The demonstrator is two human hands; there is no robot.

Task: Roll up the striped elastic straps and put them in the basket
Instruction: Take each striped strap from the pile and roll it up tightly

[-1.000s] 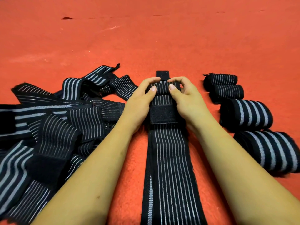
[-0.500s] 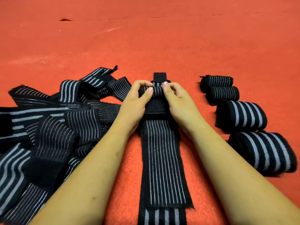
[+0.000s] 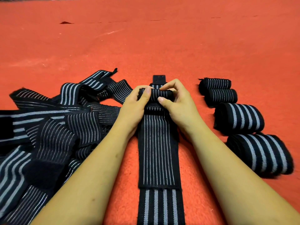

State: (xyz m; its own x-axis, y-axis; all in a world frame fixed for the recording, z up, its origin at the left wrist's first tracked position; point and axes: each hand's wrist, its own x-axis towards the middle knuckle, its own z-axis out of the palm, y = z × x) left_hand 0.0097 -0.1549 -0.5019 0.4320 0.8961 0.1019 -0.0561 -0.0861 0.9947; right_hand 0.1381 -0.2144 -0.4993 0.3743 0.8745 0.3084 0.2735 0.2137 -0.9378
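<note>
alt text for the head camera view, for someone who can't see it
Two bare hands, the left hand and right hand, pinch the small rolled end of a black striped strap lying flat on a red surface. Four rolled straps sit in a row to the right; a pile of loose straps lies to the left.

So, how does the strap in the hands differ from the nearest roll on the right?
The thin-striped strap is rolled only near its far end, the rest flat; the nearest roll is fully wound. The strap has many thin stripes; the roll has few broad ones. The left hand and right hand grip the strap; the roll lies untouched. Both are black with pale stripes.
</note>
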